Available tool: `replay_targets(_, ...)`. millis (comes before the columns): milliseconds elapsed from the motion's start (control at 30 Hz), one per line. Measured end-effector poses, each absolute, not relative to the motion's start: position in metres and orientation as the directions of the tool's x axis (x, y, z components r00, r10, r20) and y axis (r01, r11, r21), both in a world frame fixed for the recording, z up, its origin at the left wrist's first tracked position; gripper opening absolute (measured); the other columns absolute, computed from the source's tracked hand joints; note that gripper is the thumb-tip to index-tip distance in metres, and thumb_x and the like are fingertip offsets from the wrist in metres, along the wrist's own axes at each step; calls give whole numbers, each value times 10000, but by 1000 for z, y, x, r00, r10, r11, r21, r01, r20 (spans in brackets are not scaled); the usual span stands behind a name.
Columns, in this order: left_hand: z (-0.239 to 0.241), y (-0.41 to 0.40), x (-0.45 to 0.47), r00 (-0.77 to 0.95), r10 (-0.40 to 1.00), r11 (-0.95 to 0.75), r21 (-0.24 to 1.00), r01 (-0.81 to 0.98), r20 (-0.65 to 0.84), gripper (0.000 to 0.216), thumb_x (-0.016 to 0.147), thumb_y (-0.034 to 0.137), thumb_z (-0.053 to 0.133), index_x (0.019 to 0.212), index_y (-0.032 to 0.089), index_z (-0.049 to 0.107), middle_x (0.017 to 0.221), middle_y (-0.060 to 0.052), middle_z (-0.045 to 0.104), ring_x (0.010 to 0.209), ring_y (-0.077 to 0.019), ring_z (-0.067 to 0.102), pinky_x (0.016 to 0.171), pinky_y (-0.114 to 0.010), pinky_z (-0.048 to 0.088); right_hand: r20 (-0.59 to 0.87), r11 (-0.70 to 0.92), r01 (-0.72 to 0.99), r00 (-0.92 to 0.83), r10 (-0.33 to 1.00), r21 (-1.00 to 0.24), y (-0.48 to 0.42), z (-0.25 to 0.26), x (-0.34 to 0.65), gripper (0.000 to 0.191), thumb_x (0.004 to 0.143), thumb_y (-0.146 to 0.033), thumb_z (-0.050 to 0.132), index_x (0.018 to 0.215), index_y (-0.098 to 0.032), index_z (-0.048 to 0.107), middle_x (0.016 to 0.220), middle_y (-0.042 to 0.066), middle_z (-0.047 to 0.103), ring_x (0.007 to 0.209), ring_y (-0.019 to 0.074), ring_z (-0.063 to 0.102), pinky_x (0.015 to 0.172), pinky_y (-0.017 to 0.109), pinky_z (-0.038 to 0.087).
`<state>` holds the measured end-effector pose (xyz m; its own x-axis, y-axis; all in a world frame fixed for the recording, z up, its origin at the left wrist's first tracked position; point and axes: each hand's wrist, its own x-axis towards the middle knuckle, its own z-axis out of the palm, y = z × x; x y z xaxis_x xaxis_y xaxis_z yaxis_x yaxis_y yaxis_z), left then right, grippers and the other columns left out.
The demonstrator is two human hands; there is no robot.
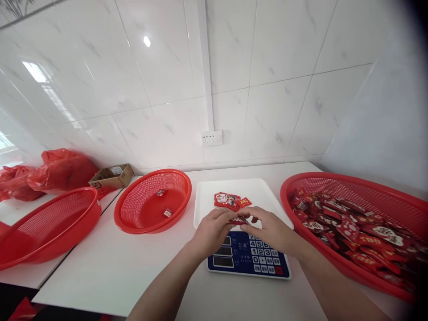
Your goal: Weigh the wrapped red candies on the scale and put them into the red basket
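Observation:
Both my hands meet over the front of a weighing scale with a white pan (203,196) and a blue keypad panel (242,254). Between them is a small red snack packet (238,220), partly covered by my fingers. My left hand (216,225) grips its left end, and my right hand (265,225) pinches its right end. On the pan just behind my fingers lie a red printed packet (227,201) and a smaller orange-red packet (245,203).
To the right stands a large red basket (334,177) heaped with red packets (354,223). A round red basket (133,223) at left holds two small packets. Further left are another red basket (56,236), a cardboard box (113,177) and red plastic bags (63,171). A tiled wall (167,125) rises behind.

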<state>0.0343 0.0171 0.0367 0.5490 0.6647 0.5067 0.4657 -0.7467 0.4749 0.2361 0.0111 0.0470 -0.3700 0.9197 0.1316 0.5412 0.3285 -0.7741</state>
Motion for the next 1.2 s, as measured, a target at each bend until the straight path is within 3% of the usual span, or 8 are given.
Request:
replay_targets(100, 40, 28, 16, 354, 777, -613, 493, 618, 521, 193, 902, 227, 511, 1073, 231, 601, 1013, -52, 689, 909, -193, 644, 783, -318, 530, 148, 314, 568, -320, 936, -760, 19, 38, 246, 424, 876, -476, 458, 1213, -250, 580, 1227, 57, 611, 1060, 229, 577, 882, 378, 482)
replay_targets(233, 51, 45, -29, 48, 836, -300, 381, 874, 547, 223, 893, 258, 497, 1083, 208, 602, 1042, -95, 679, 961, -270, 623, 777, -403, 526, 210, 292, 829, -215, 954, -478, 42, 17, 257, 434, 887, -349, 439, 1267, -177, 558, 1332, 105, 540, 1242, 279, 459, 1023, 449, 394)
replay_targets(367, 54, 51, -51, 25, 818, -210, 256, 944, 575, 319, 867, 242, 522, 1175, 170, 565, 1215, -136, 604, 1171, -332, 502, 934, -509, 443, 208, 316, 873, -253, 945, -373, 61, 7, 252, 440, 868, -180, 412, 1286, -177, 548, 1392, 91, 487, 1323, 271, 371, 1082, 460, 319)
replay_targets(467, 47, 44, -38, 113, 835, -318, 304, 898, 539, 311, 870, 248, 534, 1173, 184, 566, 1237, -118, 589, 1200, -305, 491, 964, -488, 438, 193, 310, 878, -255, 948, -364, 68, 9, 246, 469, 826, -99, 425, 1275, -149, 551, 1315, 125, 555, 1295, 296, 409, 1039, 467, 358)
replay_targets(633, 36, 22, 7, 373, 791, -578, 390, 717, 486, 297, 875, 228, 548, 1171, 225, 568, 1192, -75, 622, 1184, -251, 516, 979, -441, 447, 194, 286, 872, -226, 955, -396, 55, 20, 242, 376, 824, -77, 394, 1124, -146, 610, 1115, 122, 654, 1062, 251, 583, 910, 388, 448)
replay_targets(767, 32, 18, 36, 521, 740, -672, 432, 602, 426, 361, 855, 202, 578, 1213, 237, 540, 1198, -63, 619, 1116, -232, 556, 935, -408, 482, 204, 310, 844, -242, 948, -438, 38, 28, 236, 368, 879, -135, 351, 1166, -187, 576, 1184, 89, 623, 1097, 204, 565, 915, 344, 448)
replay_targets(1067, 35, 21, 51, 513, 781, -623, 505, 597, 358, 339, 831, 167, 587, 1168, 209, 576, 1180, -86, 627, 1113, -261, 547, 928, -444, 470, 165, 304, 796, -256, 953, -524, 35, 27, 237, 312, 826, -141, 433, 1088, -157, 601, 1108, 128, 633, 1018, 257, 596, 857, 403, 461)
replay_targets(1200, 30, 19, 53, 421, 843, -515, 729, 450, 335, 285, 851, 200, 553, 1132, 229, 593, 1097, -53, 666, 970, -206, 617, 834, -362, 512, 180, 333, 535, -317, 931, -776, 23, 37, 228, 216, 838, -263, 520, 1041, -218, 580, 1088, 42, 647, 956, 176, 611, 823, 308, 486)
